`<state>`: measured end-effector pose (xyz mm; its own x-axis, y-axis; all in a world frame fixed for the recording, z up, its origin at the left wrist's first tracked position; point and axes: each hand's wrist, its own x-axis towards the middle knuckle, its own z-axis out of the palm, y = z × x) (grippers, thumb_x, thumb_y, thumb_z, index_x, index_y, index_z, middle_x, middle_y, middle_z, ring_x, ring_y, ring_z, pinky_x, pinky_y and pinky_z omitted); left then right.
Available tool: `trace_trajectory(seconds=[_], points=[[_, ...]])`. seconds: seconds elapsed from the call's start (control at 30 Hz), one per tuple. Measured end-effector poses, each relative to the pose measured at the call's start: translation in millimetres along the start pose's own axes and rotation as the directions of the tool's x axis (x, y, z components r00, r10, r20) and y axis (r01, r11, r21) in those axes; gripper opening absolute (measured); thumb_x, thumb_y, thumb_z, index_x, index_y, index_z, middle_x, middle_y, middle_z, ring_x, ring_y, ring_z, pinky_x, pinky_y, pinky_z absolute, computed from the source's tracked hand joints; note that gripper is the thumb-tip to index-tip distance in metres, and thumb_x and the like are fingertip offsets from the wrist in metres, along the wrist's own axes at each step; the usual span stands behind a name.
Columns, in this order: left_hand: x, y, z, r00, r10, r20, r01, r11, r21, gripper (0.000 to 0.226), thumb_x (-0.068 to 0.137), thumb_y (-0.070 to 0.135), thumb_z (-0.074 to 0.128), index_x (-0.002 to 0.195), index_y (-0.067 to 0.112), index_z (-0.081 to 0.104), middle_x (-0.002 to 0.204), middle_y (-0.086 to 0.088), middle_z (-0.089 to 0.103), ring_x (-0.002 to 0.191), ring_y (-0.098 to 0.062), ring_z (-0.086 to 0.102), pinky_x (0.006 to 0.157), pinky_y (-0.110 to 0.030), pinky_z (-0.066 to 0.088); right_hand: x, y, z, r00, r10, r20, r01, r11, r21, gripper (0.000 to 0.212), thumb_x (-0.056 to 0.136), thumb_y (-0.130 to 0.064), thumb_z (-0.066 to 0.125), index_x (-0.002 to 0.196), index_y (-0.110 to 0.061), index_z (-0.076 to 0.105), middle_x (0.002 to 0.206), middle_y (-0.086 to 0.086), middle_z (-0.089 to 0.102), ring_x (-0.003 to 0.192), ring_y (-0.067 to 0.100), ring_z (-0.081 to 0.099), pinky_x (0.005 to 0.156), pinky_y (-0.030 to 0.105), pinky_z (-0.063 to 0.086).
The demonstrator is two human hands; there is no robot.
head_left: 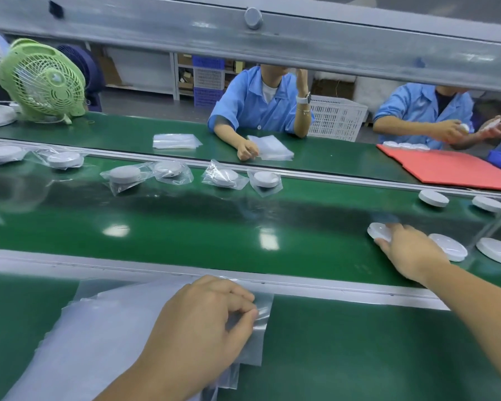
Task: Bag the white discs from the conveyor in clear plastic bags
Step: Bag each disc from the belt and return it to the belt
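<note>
Right hand (411, 250) grips a white disc (377, 230) between thumb and fingers on the conveyor belt (185, 227). Left hand (203, 322) pinches a clear plastic bag (262, 340) with curled fingers.

Bare white discs (495, 251) lay flat on the green conveyor belt (185, 227), rightward; clear plastic bags (99, 328) lay stacked nearside.

There is only one view, from a wide-angle camera on the person's head. It faces forward and down, a little tilted. The clear bag (262, 342) at the fingers of the left hand (203, 322) is nearest; the white disc (378, 230) at the fingers of the right hand (411, 250) is farther, and the workers (261, 108) beyond the fingertips are farthest
</note>
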<state>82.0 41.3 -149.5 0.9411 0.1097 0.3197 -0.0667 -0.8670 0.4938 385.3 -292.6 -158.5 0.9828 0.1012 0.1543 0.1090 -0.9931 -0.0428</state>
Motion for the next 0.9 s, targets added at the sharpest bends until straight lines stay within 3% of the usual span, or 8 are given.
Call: trace_trajectory(seconds=[0.13,0.27,0.33,0.4,0.5,0.67,0.77,0.9], points=[[0,3,-3,0.999,-0.04,-0.011,0.04,0.999,-0.036,0.016,0.087,0.055,0.06,0.089,0.048,0.074,0.1,0.048,0.058,0.108,0.017,0.049,0.08,-0.001,0.035,-17,-23,-21,0.998,-0.026,-0.063,0.03,0.997,0.07,0.034,0.104,-0.034,0.043,0.126,-0.009,0.051,0.077,0.005,0.059,0.067,0.028,0.057,0.061,0.039,0.044],[1,6,-5,0.996,-0.089,-0.018,0.086,0.988,-0.131,0.014,0.089,0.047,0.063,0.086,0.044,0.075,0.098,0.045,0.061,0.105,0.012,0.056,0.089,-0.018,0.048,-77,-65,-45,0.929,-0.315,-0.196,0.362,0.886,0.29,0.037,0.093,-0.029,0.058,0.13,-0.037,0.058,0.087,-0.013,0.067,0.066,0.004,0.061,0.057,0.019,0.043],[2,7,-6,0.992,-0.121,-0.02,0.116,0.977,-0.179,0.012,0.089,0.045,0.063,0.085,0.044,0.075,0.096,0.042,0.064,0.102,0.011,0.059,0.089,-0.026,0.051,-118,-85,-52,0.8,-0.49,-0.347,0.586,0.764,0.27,0.042,0.084,-0.027,0.06,0.125,-0.038,0.063,0.104,-0.02,0.071,0.086,0.001,0.063,0.074,0.016,0.047],[2,9,-6,0.989,-0.148,-0.029,0.138,0.964,-0.229,0.01,0.088,0.043,0.066,0.084,0.044,0.075,0.093,0.041,0.065,0.097,0.011,0.061,0.088,-0.028,0.054,-151,-99,-54,0.588,-0.653,-0.477,0.785,0.603,0.142,0.047,0.079,-0.023,0.058,0.124,-0.024,0.068,0.116,-0.009,0.072,0.102,0.009,0.063,0.089,0.023,0.049],[2,11,-6,0.986,-0.164,-0.027,0.149,0.944,-0.293,0.01,0.087,0.04,0.069,0.085,0.048,0.074,0.088,0.04,0.067,0.093,0.012,0.063,0.086,-0.028,0.055,-182,-114,-56,0.408,-0.741,-0.533,0.877,0.48,0.005,0.051,0.076,-0.016,0.059,0.126,-0.019,0.062,0.117,0.003,0.071,0.101,0.021,0.066,0.085,0.031,0.054],[3,15,-5,0.99,-0.139,0.027,0.136,0.89,-0.434,0.014,0.09,0.037,0.07,0.086,0.05,0.075,0.086,0.032,0.072,0.087,0.011,0.066,0.078,-0.02,0.051,-195,-119,-50,0.355,-0.742,-0.568,0.888,0.457,-0.042,0.043,0.086,-0.015,0.055,0.127,-0.018,0.068,0.116,0.005,0.07,0.099,0.022,0.065,0.081,0.033,0.055],[2,20,-9,0.985,0.003,0.172,0.112,0.747,-0.656,0.017,0.086,0.044,0.076,0.102,0.047,0.076,0.102,0.021,0.075,0.098,0.0,0.07,0.084,-0.017,0.052,-197,-123,-48,0.353,-0.711,-0.608,0.904,0.426,0.028,0.031,0.091,-0.015,0.062,0.117,-0.014,0.077,0.116,-0.002,0.072,0.102,0.017,0.067,0.081,0.034,0.052],[-2,21,-6,0.986,0.068,0.153,0.051,0.748,-0.661,0.05,0.069,0.045,0.089,0.115,0.049,0.069,0.114,0.023,0.072,0.11,0.0,0.066,0.089,-0.012,0.049,-210,-134,-49,0.624,-0.514,-0.588,0.781,0.438,0.446,0.023,0.094,-0.048,0.068,0.113,-0.036,0.07,0.12,-0.024,0.067,0.118,0.0,0.061,0.096,0.023,0.049]])
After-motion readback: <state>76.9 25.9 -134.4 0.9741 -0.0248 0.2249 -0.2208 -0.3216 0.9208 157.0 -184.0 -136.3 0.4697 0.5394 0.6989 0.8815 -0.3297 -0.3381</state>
